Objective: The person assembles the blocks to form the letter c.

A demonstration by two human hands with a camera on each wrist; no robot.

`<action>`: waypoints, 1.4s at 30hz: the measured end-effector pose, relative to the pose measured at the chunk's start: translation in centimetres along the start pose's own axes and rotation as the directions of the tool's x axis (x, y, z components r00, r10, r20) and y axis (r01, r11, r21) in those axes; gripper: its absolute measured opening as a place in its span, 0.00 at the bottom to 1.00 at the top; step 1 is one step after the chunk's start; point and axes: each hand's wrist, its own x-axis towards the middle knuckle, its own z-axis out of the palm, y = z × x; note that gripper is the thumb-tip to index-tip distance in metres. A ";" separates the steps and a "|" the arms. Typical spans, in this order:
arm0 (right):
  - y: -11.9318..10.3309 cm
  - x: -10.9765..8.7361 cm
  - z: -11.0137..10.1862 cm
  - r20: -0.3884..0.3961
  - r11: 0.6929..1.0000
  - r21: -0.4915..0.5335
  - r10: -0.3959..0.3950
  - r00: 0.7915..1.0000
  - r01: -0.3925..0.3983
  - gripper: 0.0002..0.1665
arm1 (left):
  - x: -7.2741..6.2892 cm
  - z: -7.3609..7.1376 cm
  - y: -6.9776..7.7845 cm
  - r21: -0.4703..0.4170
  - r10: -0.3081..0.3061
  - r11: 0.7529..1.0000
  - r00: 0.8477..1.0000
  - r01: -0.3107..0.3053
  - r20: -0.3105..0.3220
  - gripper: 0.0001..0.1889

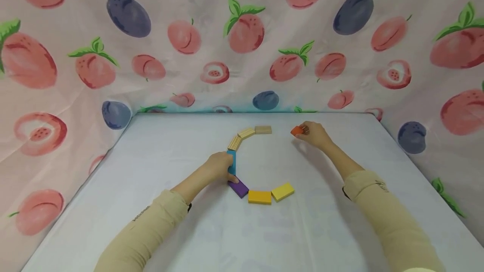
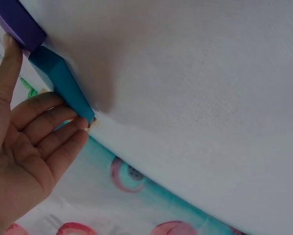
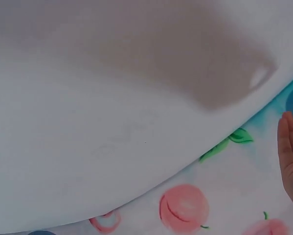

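In the head view, an arc of blocks lies on the white table. My left hand (image 1: 220, 166) is at its left side, fingers touching the blue block (image 1: 232, 163) and thumb against the purple block (image 1: 238, 187). In the left wrist view the fingers are loosely bent along the blue block (image 2: 63, 81), not wrapped round it; the thumb tip meets the purple block (image 2: 20, 22). At the right, my right hand (image 1: 315, 134) pinches an orange-red block (image 1: 297, 131) above the table. Only the edge of that hand (image 3: 291, 156) and a bit of red show in the right wrist view.
The arc continues upward with two ridged wooden blocks, the lower (image 1: 235, 142) and upper (image 1: 246, 133), and a plain wooden block (image 1: 263, 129). Below are an orange-yellow block (image 1: 259, 197) and a yellow block (image 1: 282, 192). A fruit-print cloth (image 1: 242, 83) stands behind the table (image 1: 340, 238).
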 end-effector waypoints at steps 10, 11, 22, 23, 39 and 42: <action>-1.6 -2.5 0.8 0.007 0.990 0.114 -0.087 0.996 0.086 0.18 | 0.4 -0.2 -0.8 0.002 0.013 1.000 1.000 -0.013 -0.011 0.23; -1.6 -2.9 0.9 0.006 0.989 0.117 -0.089 0.996 0.088 0.18 | 0.5 -0.2 -0.8 0.002 0.019 1.000 1.000 -0.019 -0.011 0.23; -2.0 -6.8 0.9 0.066 0.979 0.181 -0.102 0.993 0.089 0.16 | 0.5 0.4 -0.4 -0.010 0.019 1.000 1.000 -0.019 -0.001 0.23; -2.1 -7.0 0.9 0.074 0.980 0.182 -0.099 0.992 0.084 0.16 | 0.5 0.4 -0.3 -0.009 0.019 1.000 1.000 -0.019 0.000 0.23; -2.2 -8.5 1.3 0.182 0.979 0.167 -0.146 0.972 0.116 0.26 | 0.1 0.2 -0.1 -0.012 0.013 1.000 1.000 -0.013 -0.012 0.23; -2.2 -8.6 1.4 0.205 0.979 0.150 -0.168 0.964 0.139 0.26 | 0.1 0.0 -0.1 -0.008 0.008 1.000 1.000 -0.008 -0.007 0.23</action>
